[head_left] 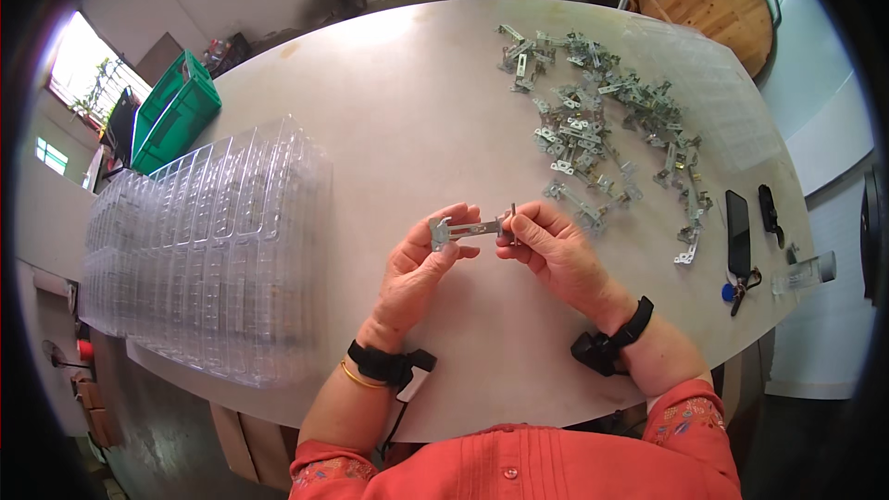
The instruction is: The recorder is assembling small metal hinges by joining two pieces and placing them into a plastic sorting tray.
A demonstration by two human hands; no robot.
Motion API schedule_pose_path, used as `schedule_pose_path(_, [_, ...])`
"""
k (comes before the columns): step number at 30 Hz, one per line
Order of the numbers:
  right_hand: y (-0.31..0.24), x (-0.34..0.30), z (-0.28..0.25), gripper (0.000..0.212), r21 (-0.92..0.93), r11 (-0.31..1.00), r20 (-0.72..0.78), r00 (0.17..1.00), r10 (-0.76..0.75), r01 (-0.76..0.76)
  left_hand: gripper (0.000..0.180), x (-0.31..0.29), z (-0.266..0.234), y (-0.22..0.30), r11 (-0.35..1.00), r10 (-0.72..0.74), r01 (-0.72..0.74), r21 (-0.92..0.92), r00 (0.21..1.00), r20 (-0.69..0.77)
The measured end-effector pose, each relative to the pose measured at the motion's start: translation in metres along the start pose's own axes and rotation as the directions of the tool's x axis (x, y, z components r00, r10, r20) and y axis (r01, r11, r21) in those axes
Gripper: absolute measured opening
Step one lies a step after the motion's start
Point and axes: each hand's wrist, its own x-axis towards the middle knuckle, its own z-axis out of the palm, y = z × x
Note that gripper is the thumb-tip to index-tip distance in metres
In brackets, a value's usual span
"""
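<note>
Between my hands, above the middle of the table, is a silvery metal bracket [474,230] with a long slotted body and a wider plate at its left end. My left hand [423,255] grips that wider end, thumb in front and fingers behind. At the other end, my right hand [553,243] pinches the bracket between thumb and fingers, near a thin upright part. Some of the bracket is hidden behind my fingers. A loose pile of similar metal brackets [576,134] spreads over the table beyond my right hand.
Stacked clear plastic trays [208,250] stand on the left of the pale table [398,111]. A green crate [176,111] is behind them. More clear trays [713,93] lie at the far right. A phone [737,233], keys [738,296] and a clear bottle [804,274] lie near the right edge.
</note>
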Motion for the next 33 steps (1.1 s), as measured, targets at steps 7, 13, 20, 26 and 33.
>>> schedule_pose_path(7, [0.001, -0.002, 0.005, 0.016, -0.019, 0.994, 0.056, 0.993, 0.109, -0.108, 0.036, -0.001, -0.01, -0.007, 1.0, -0.011, 0.011, 0.007, 0.999, -0.041])
schedule_pose_path(13, [0.003, -0.001, 0.005, 0.017, -0.268, 0.963, -0.047, 0.998, -0.048, 0.034, 0.027, -0.003, -0.014, -0.007, 0.998, -0.061, 0.062, 0.009, 0.994, -0.088])
schedule_pose_path(20, [-0.006, -0.009, 0.01, 0.016, -0.366, 0.93, 0.075, 0.994, 0.08, -0.048, 0.024, -0.005, -0.005, -0.001, 0.974, -0.145, 0.159, 0.163, 0.985, -0.095])
schedule_pose_path(26, [-0.001, -0.009, 0.01, 0.016, -0.411, 0.911, 0.116, 0.99, 0.083, -0.028, 0.023, -0.004, 0.0, 0.001, 0.938, -0.148, 0.178, 0.298, 0.982, -0.121])
schedule_pose_path(33, [-0.004, -0.009, 0.012, 0.017, -0.426, 0.904, 0.092, 0.993, 0.072, -0.026, 0.023, -0.004, 0.0, 0.002, 0.908, -0.136, 0.176, 0.38, 0.982, -0.131])
